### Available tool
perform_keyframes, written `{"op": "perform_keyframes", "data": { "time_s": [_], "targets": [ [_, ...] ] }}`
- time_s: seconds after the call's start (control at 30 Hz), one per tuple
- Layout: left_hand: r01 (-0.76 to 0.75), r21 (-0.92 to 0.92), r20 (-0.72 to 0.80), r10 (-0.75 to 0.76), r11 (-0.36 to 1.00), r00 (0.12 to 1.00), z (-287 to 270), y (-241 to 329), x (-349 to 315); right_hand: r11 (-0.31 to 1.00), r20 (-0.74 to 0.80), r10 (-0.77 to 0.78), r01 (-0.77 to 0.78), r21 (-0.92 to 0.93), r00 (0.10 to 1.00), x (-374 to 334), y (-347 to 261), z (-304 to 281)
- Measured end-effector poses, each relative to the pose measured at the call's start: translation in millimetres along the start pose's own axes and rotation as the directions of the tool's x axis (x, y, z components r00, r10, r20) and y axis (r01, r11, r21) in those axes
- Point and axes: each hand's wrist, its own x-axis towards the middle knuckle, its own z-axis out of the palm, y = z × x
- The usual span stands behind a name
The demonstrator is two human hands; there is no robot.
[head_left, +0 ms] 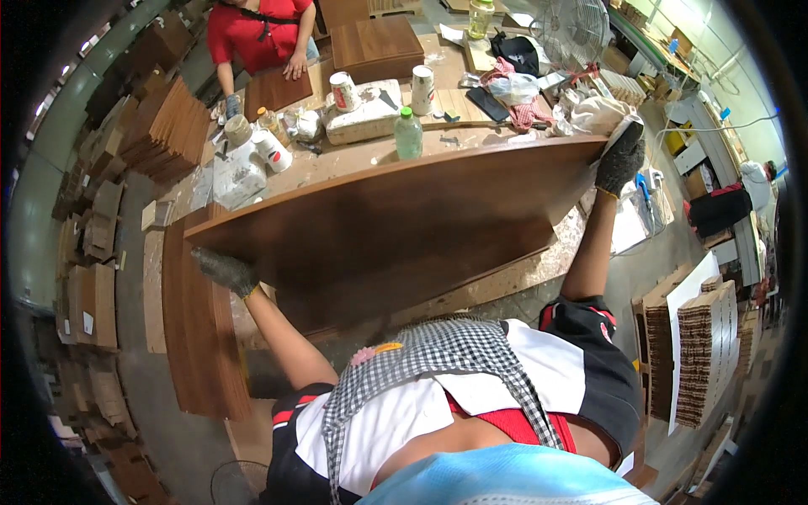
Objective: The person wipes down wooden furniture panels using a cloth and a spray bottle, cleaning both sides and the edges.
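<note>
A large dark brown wooden board [421, 198] stands tilted on edge across the worktable in front of me. My left hand [225, 271], in a grey knit glove, grips its left end, the fingertips at the edge. At the far right corner my right hand [621, 162], also gloved, is closed around the board's end, with a whitish cloth or pad [624, 133] between fingers and wood. Beneath the upright board lies another brown board [505, 248], partly covered.
A worktable [337, 156] carries a green-capped bottle [408, 135], paper cups [422, 90], rags and a stack of boards [376, 46]. Another brown board [202, 337] lies at left. Across the table is a person in red [261, 38]. Cardboard [705, 353] is stacked at right.
</note>
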Motion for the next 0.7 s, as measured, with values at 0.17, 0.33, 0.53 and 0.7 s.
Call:
{"op": "perform_keyframes", "data": {
  "time_s": [0.17, 0.33, 0.53, 0.7],
  "targets": [
    [0.065, -0.116, -0.002, -0.066, 0.991, 0.998, 3, 22, -8, 0.873, 0.230, -0.481, 0.487, 0.034, 0.846, -12, -149, -48],
    [0.072, -0.212, 0.058, -0.061, 0.975, 0.996, -3, 6, -14, 0.850, 0.213, -0.507, 0.443, 0.285, 0.835, -86, -300, -27],
    [0.533, -0.795, 0.440, -0.328, 0.290, 0.836, 18, 45, -13, 0.532, 0.073, -0.681, 0.424, 0.733, 0.729, -225, -491, 53],
    [0.525, -0.791, 0.326, -0.509, 0.314, 0.796, -27, 78, 6, 0.565, 0.465, -0.814, 0.285, 0.774, 0.349, -222, -623, 9]
  ]
}}
